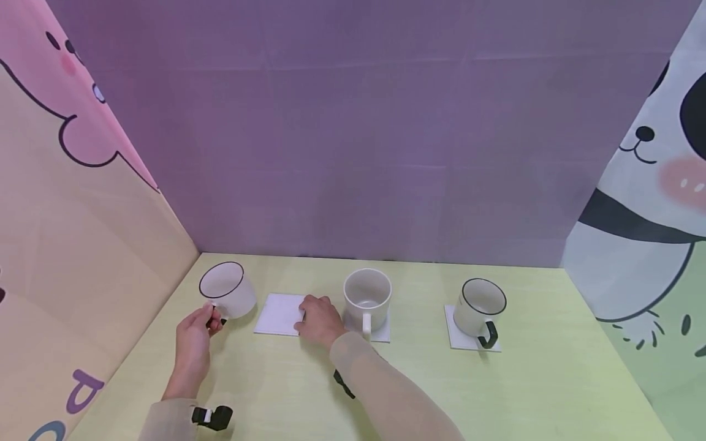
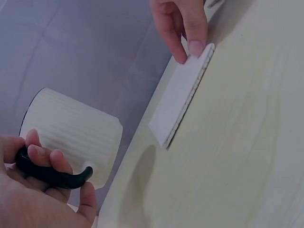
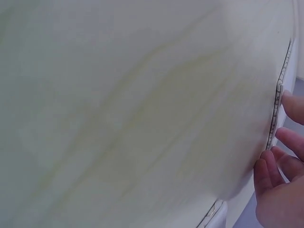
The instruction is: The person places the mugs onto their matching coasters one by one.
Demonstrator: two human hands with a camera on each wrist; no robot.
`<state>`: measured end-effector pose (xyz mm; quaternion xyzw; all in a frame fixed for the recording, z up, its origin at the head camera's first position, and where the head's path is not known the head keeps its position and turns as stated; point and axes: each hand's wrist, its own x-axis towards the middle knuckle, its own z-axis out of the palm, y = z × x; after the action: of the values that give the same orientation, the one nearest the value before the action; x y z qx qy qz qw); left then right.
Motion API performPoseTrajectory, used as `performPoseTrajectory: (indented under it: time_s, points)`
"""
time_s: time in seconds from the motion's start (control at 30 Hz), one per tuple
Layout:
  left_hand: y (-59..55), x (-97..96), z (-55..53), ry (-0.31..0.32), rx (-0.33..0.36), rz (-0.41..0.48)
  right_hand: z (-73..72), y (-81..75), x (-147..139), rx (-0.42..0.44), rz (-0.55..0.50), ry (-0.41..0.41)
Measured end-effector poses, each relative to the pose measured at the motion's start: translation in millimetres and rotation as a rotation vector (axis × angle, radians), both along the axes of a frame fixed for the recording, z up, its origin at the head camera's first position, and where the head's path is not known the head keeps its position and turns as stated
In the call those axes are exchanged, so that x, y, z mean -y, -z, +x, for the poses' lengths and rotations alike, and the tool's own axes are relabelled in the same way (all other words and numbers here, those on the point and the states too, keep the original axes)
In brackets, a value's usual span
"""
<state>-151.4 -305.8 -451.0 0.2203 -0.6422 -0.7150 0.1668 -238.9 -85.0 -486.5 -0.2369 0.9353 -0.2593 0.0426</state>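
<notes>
My left hand (image 1: pixel 194 343) grips the black handle of a white mug (image 1: pixel 237 300) with a dark rim. The mug leans over to the left; in the left wrist view its ribbed side shows beside the curled fingers. A white square coaster (image 1: pixel 278 314) lies right of it. At the coaster's right end, my right hand (image 1: pixel 321 320) holds its edge with thumb and fingers. A step shows along that edge in the right wrist view; I cannot tell whether a second piece overlaps there.
Just right of my right hand, an all-white mug (image 1: pixel 368 297) stands on a coaster (image 1: pixel 383 334), handle toward me. Farther right, a dark-rimmed white mug (image 1: pixel 481 309) with a black handle stands on another coaster (image 1: pixel 456 337). Cloth walls border the pale table (image 1: pixel 540 367).
</notes>
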Motion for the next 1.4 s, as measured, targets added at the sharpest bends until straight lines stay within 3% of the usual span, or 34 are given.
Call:
performPoseTrajectory:
  time_s: [0.2, 0.6, 1.0, 1.4]
  points:
    - [-3.2, -4.5, 1.2, 0.020, -0.036, 0.043, -0.2, 0.7, 1.2, 0.001, 0.015, 0.003]
    - [-9.3, -13.5, 1.3, 0.032, -0.044, -0.005, -1.3, 1.9, 1.0, -0.002, 0.010, 0.010]
    - [-5.0, -26.1, 1.5, 0.060, -0.072, 0.025, 1.0, -7.6, -3.2, 0.013, 0.004, -0.020]
    - [-3.4, -35.6, -1.0, 0.084, -0.031, -0.014, 0.0, -4.3, -2.0, 0.003, 0.022, -0.023]
